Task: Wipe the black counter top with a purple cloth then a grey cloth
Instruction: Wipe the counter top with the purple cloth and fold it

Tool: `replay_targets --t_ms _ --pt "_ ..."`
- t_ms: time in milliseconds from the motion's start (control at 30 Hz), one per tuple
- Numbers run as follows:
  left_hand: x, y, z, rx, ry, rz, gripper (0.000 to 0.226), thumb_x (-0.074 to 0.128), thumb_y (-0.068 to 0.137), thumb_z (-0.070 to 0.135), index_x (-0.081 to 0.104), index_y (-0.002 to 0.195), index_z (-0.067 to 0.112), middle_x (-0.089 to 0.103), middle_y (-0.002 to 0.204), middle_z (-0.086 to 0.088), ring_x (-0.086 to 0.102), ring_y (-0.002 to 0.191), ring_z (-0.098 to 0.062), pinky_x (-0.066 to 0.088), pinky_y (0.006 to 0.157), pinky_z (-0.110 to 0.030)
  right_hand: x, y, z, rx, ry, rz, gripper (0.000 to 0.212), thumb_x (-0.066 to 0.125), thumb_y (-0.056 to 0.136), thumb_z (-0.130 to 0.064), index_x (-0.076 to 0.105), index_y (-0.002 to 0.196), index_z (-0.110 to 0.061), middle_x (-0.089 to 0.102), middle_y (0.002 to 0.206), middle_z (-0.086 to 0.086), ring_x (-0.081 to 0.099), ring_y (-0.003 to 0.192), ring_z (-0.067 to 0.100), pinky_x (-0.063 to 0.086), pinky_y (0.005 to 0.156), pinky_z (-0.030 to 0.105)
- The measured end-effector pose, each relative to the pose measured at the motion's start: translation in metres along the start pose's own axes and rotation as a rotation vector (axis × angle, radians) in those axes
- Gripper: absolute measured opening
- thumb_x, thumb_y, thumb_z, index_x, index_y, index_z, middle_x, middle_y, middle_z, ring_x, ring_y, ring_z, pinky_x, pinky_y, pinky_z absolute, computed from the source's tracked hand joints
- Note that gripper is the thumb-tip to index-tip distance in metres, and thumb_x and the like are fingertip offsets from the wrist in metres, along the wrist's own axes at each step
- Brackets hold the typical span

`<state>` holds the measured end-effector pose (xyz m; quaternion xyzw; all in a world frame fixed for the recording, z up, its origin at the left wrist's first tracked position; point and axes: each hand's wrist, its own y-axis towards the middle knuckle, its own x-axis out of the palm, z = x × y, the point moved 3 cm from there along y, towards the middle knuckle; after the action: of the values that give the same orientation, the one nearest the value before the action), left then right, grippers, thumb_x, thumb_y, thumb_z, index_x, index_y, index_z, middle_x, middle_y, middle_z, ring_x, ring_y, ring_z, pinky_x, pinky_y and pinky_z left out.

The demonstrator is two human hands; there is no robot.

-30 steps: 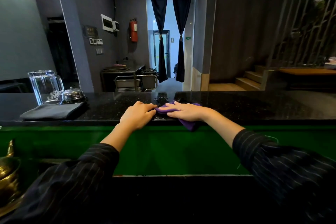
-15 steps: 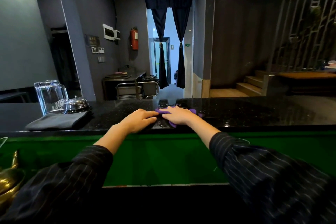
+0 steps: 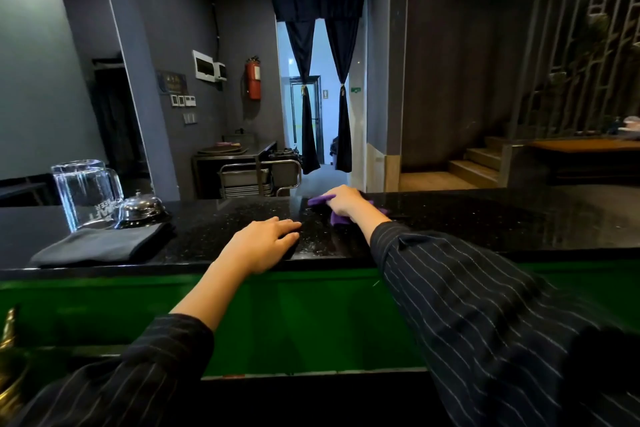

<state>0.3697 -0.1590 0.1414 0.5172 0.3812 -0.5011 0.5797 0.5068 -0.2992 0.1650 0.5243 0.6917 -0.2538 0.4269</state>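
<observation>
Counter top [image 3: 467, 218] of black speckled stone stretches across the view, seen from the person's own eyes. Toward one o'clock, near its far edge, the right hand [image 3: 343, 201] lies on a purple cloth [image 3: 337, 218], fingers curved down over it and holding it against the stone; cloth shows past the fingertips and beneath the wrist. Nearer, at eleven o'clock, the left hand [image 3: 263, 246] rests palm down by the near edge, fingers loose and holding nothing. At nine o'clock a folded grey cloth [image 3: 104, 246] lies flat, with a glass pitcher [image 3: 86, 194] and a metal bell [image 3: 142, 206] just behind it.
</observation>
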Motion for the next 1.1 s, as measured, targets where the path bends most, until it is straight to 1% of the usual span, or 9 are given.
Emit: replay_targets --t_ms 67,133,300,400,467,533,700,867,1100 --pt "-0.001 0.000 -0.001 -0.014 -0.028 0.006 0.043 0.034 0.098 0.043 0.041 0.140 0.038 0.039 0.150 0.007 0.037 0.138 -0.021 0.034 0.110 -0.041 0.009 -0.008 -0.015 -0.134 -0.010 -0.127 0.044 0.042 0.098 0.000 0.061 0.132 -0.021 0.076 0.092 -0.003 0.066 0.069 0.002 0.042 0.056 0.005" --pt "0.000 -0.002 -0.003 -0.020 -0.038 0.006 0.043 0.035 0.097 0.044 0.043 0.139 0.038 0.043 0.148 0.005 0.041 0.135 -0.022 0.036 0.108 -0.040 0.007 -0.018 -0.020 -0.232 -0.024 -0.202 0.048 0.039 0.097 0.002 0.058 0.135 -0.022 0.071 0.098 -0.004 0.056 0.059 -0.001 0.037 0.049 0.006" --pt "-0.004 -0.009 0.002 -0.051 -0.032 0.164 0.038 0.039 0.095 0.035 0.056 0.129 0.032 0.061 0.131 0.000 0.058 0.116 -0.024 0.047 0.091 -0.035 -0.013 -0.012 0.008 -0.164 0.146 -0.177 0.038 0.044 0.099 -0.007 0.062 0.130 -0.019 0.063 0.126 0.012 0.055 0.092 0.019 0.040 0.072 0.024" --pt "-0.006 -0.011 0.004 -0.055 -0.011 0.242 0.037 0.040 0.092 0.030 0.065 0.119 0.026 0.068 0.118 -0.005 0.063 0.103 -0.027 0.050 0.082 -0.034 0.003 -0.008 -0.003 -0.132 -0.052 -0.194 0.041 0.039 0.103 -0.024 0.047 0.144 -0.023 0.051 0.143 0.016 0.057 0.115 0.031 0.043 0.096 0.036" --pt "-0.006 -0.011 0.002 -0.055 -0.023 0.270 0.037 0.041 0.089 0.028 0.069 0.112 0.022 0.071 0.110 -0.007 0.065 0.094 -0.028 0.051 0.078 -0.034 0.021 -0.010 -0.019 -0.129 -0.254 -0.249 0.053 0.027 0.102 -0.050 0.024 0.152 -0.035 0.020 0.161 0.008 0.023 0.146 0.035 0.018 0.117 0.052" --pt "-0.007 -0.013 0.001 -0.059 -0.014 0.286 0.038 0.041 0.086 0.028 0.071 0.106 0.020 0.072 0.102 -0.011 0.065 0.090 -0.031 0.050 0.075 -0.034 0.033 -0.017 -0.033 -0.209 -0.306 -0.323 0.058 0.015 0.098 -0.062 0.012 0.152 -0.042 0.004 0.164 0.003 -0.002 0.150 0.034 0.000 0.118 0.060" --pt "-0.010 -0.025 0.001 -0.028 0.041 0.353 0.049 0.031 0.075 0.035 0.073 0.095 0.018 0.074 0.091 -0.010 0.066 0.085 -0.032 0.052 0.070 -0.035 0.029 -0.057 -0.022 -0.387 -0.320 -0.370 0.048 0.015 0.103 -0.049 0.011 0.151 -0.046 0.003 0.164 -0.001 -0.003 0.151 0.024 0.000 0.119 0.052" --pt "-0.005 -0.036 -0.008 0.042 0.031 0.285 0.052 0.027 0.086 0.041 0.057 0.128 0.034 0.057 0.135 0.013 0.052 0.126 -0.011 0.046 0.093 -0.031 -0.011 -0.049 0.041 -0.194 -0.297 -0.270 0.046 0.017 0.104 -0.047 0.014 0.150 -0.047 0.006 0.164 -0.002 0.001 0.151 0.025 0.005 0.120 0.054" --pt "-0.008 -0.029 -0.006 0.007 -0.055 0.248 0.054 0.033 0.079 0.036 0.063 0.123 0.026 0.065 0.126 0.001 0.061 0.112 -0.022 0.050 0.087 -0.033 0.019 -0.020 0.005 0.270 -0.384 0.003 0.055 0.019 0.099 -0.048 0.030 0.150 -0.030 0.018 0.162 0.008 0.011 0.148 0.037 0.008 0.116 0.060"
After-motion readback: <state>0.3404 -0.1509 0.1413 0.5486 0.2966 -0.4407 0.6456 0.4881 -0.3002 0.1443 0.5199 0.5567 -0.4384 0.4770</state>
